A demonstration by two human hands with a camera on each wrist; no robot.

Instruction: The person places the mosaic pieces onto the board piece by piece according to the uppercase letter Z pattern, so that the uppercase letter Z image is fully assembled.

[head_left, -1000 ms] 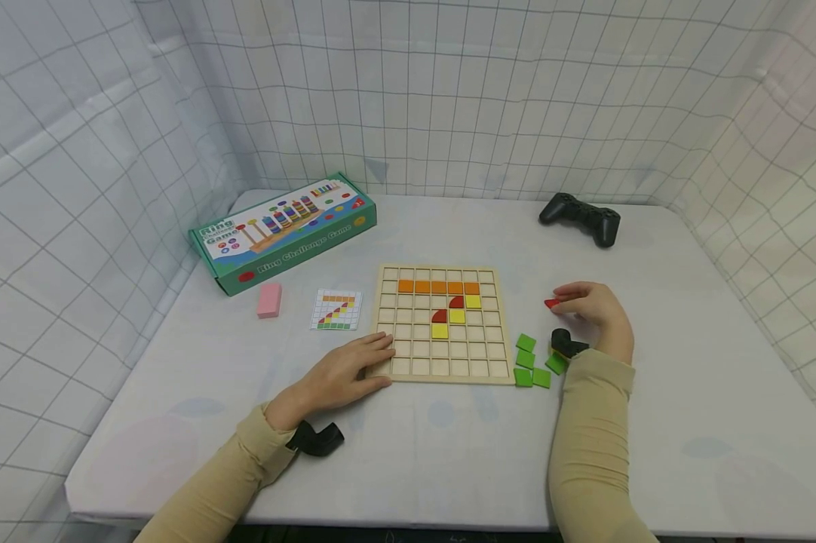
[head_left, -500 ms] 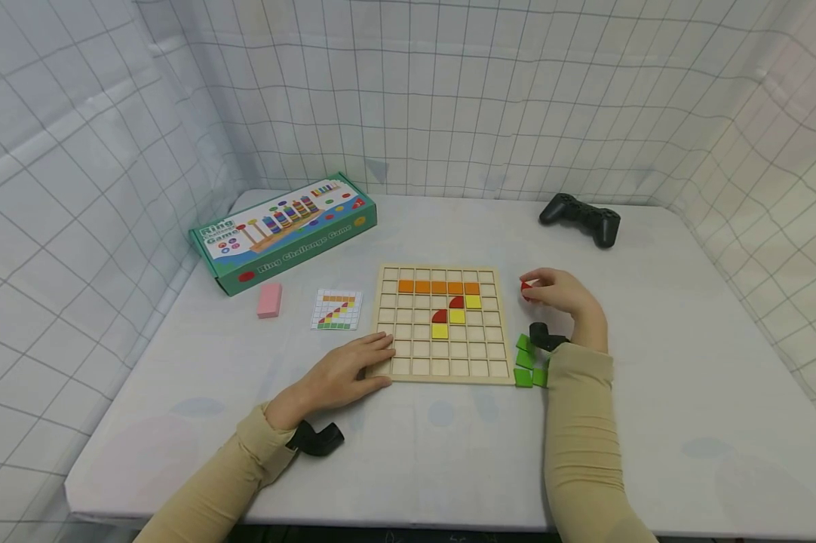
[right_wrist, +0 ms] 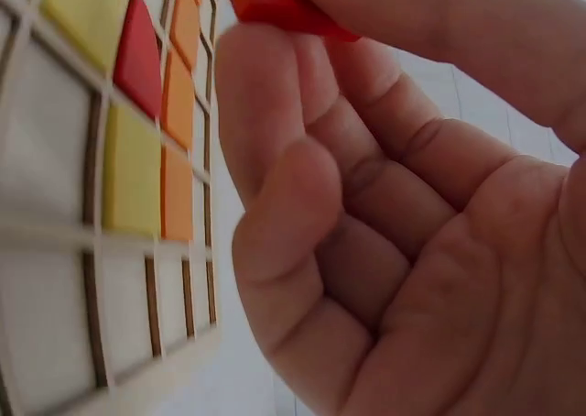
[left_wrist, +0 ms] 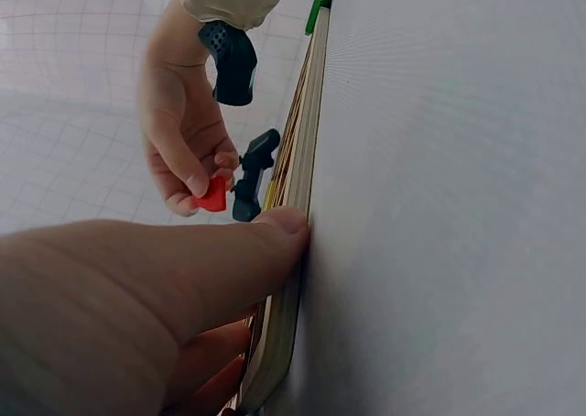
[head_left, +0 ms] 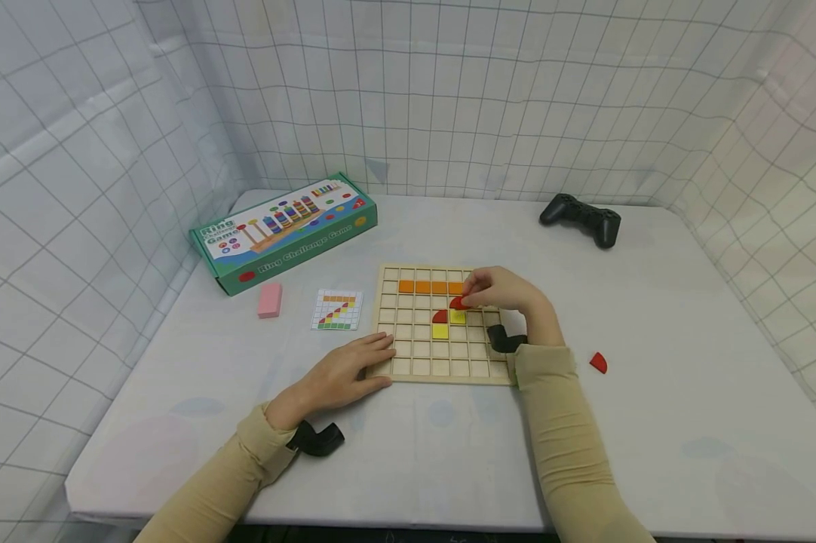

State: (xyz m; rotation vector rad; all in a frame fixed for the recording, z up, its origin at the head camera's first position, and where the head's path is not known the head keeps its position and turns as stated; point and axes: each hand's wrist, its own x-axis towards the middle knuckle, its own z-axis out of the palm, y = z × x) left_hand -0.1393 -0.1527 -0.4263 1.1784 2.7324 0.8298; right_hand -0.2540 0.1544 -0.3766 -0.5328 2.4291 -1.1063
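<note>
My left hand (head_left: 343,373) rests with fingers and thumb at the lower left corner of a wooden grid board (head_left: 420,385); in the left wrist view its thumb presses the board's side. My right hand (head_left: 513,294) pinches a red quarter-circle piece (right_wrist: 284,8) between thumb and fingertips, above the board's upper right. Set into the board are a row of orange tiles (head_left: 423,287), yellow squares (head_left: 440,331) and red quarter-circle pieces (head_left: 439,317). The right hand hides part of the orange row and the rightmost yellow square in the head view.
Left of the board lie a pattern card (head_left: 336,310) and a pink block (head_left: 269,300). A green game box (head_left: 286,230) stands behind them. A black game controller (head_left: 580,219) sits at the back right. Another red piece (head_left: 599,363) lies right of my sleeve, which mostly hides the green tiles (left_wrist: 319,11).
My right hand has moved left with the red piece, from the table right of the board to over its upper right. A red piece on the table is uncovered. The left hand stays put.
</note>
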